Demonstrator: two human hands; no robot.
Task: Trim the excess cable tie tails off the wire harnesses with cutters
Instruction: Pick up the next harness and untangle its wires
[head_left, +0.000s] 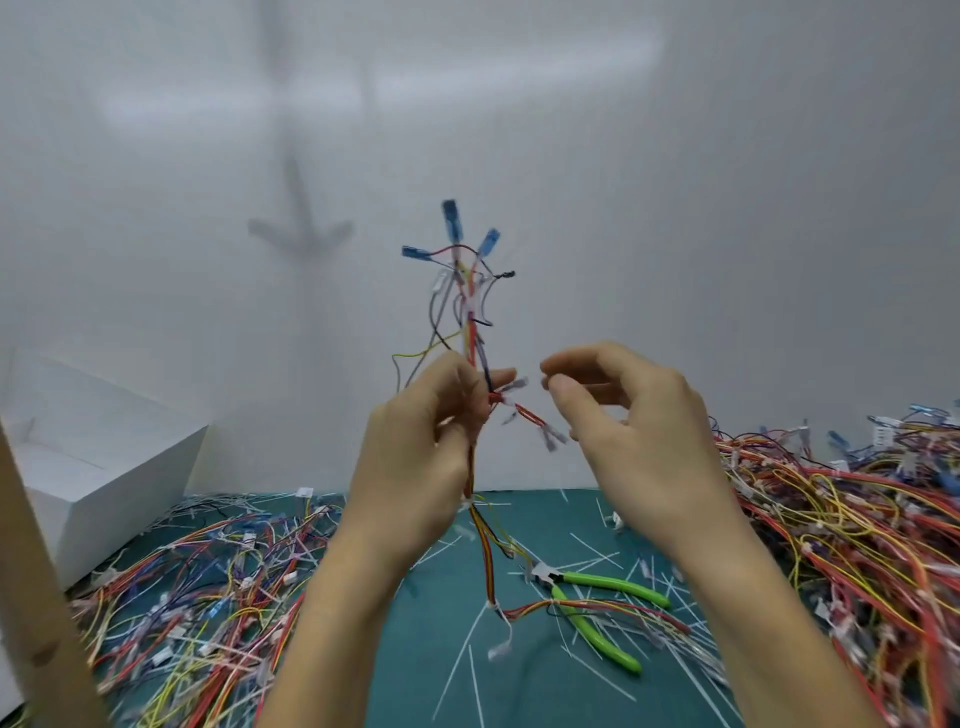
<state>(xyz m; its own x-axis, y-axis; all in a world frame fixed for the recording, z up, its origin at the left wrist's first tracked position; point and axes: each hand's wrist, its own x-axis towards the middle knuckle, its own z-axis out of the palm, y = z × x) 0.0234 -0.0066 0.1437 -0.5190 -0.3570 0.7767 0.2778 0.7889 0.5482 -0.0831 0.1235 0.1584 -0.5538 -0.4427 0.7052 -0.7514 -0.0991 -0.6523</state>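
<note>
My left hand (426, 441) grips a wire harness (470, 322) and holds it upright above the green mat (519, 675). Its blue connectors fan out at the top and its lower wires trail down onto the mat. White tie tails stick out of the harness just right of my left fingers. My right hand (634, 431) hovers beside those tails with thumb and fingers loosely curled and nothing in them. The green-handled cutters (597, 608) lie on the mat below, jaws pointing left, untouched.
A heap of harnesses (857, 545) fills the right side and another heap (208, 597) the left. Cut white tie tails (587, 551) litter the mat. A white box (104, 467) stands at the left, with a brown post (36, 597) in front of it. A white wall is behind.
</note>
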